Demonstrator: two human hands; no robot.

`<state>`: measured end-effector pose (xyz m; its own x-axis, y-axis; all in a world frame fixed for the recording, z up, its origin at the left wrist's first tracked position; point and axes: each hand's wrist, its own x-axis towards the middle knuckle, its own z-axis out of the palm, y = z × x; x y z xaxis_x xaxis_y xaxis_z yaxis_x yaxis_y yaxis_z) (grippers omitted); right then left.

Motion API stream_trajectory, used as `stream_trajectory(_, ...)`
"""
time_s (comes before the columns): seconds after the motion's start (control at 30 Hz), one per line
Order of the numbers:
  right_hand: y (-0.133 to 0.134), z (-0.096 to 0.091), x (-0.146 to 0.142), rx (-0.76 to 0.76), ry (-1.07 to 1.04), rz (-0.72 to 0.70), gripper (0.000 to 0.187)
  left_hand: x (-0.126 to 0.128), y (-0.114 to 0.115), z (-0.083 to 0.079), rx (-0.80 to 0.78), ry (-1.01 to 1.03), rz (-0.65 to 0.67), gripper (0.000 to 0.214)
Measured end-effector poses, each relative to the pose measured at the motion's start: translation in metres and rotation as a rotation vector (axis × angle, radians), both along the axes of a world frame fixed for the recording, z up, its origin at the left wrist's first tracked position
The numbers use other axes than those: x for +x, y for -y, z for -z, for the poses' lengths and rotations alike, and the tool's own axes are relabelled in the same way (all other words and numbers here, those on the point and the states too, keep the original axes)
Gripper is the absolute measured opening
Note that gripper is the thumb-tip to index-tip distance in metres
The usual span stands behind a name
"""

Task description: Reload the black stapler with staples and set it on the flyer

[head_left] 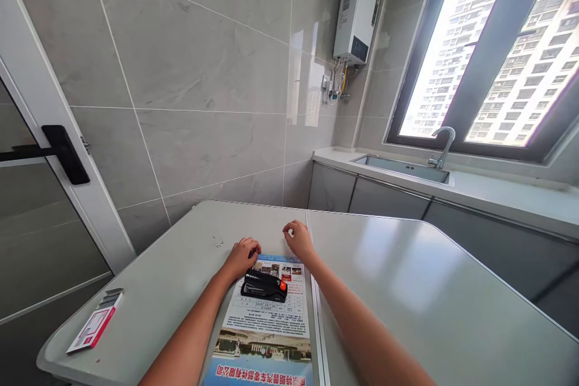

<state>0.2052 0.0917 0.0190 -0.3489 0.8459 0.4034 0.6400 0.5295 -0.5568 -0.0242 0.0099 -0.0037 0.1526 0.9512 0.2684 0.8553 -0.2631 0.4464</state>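
A black stapler (265, 286) with an orange-red patch at its right end lies across a printed sheet (266, 319). My left hand (243, 256) rests at the sheet's upper left corner, just behind the stapler. Its fingers are loosely bent and apart from the thumb, with nothing seen in them. Beyond the sheet's upper right corner is my right hand (297, 238), its thumb and fingertips drawn together in a pinch. Anything between those fingertips is too small or hidden to name. Neither hand holds the stapler.
On the left of the pale table (384, 289) lies a red and white packet (97, 322) with grey strips at one end. A seam runs down the table beside the sheet. Small dark marks (218, 242) show left of my left hand. Behind stands a counter with a sink (402, 169).
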Motion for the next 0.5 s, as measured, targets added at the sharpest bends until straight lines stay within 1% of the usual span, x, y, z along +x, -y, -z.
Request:
stream_trajectory(0.07, -0.008, -0.005, -0.024, -0.022, -0.002, -0.025, 0.021, 0.000, 0.000, -0.001, -0.002, -0.011, 0.001, 0.020)
stream_trajectory(0.13, -0.013, -0.005, -0.039, -0.057, 0.015, -0.052, 0.019, 0.000, 0.000, -0.001, -0.004, -0.021, 0.002, 0.021)
stream_trajectory(0.2, -0.014, 0.001, -0.047, -0.092, 0.043, -0.068, 0.017, 0.000, 0.000, -0.001, -0.005, -0.028, 0.004, 0.022)
stream_trajectory(0.27, -0.012, 0.007, -0.048, -0.111, 0.067, -0.072, 0.015, 0.001, 0.000, -0.001, -0.004, -0.030, 0.006, 0.022)
stream_trajectory(0.33, -0.011, 0.009, -0.043, -0.105, 0.076, -0.065, 0.014, 0.001, 0.000, -0.001, 0.000, -0.028, 0.004, 0.021)
stream_trajectory(0.4, -0.011, 0.009, -0.031, -0.079, 0.080, -0.032, 0.017, 0.001, 0.001, -0.002, 0.004, -0.023, 0.000, 0.021)
stream_trajectory(0.47, -0.011, 0.008, -0.008, -0.053, 0.095, 0.042, 0.022, 0.002, 0.003, -0.002, 0.006, -0.018, -0.004, 0.020)
stream_trajectory(0.5, -0.011, 0.008, 0.009, -0.044, 0.112, 0.093, 0.024, 0.002, 0.003, -0.002, 0.007, -0.016, -0.006, 0.020)
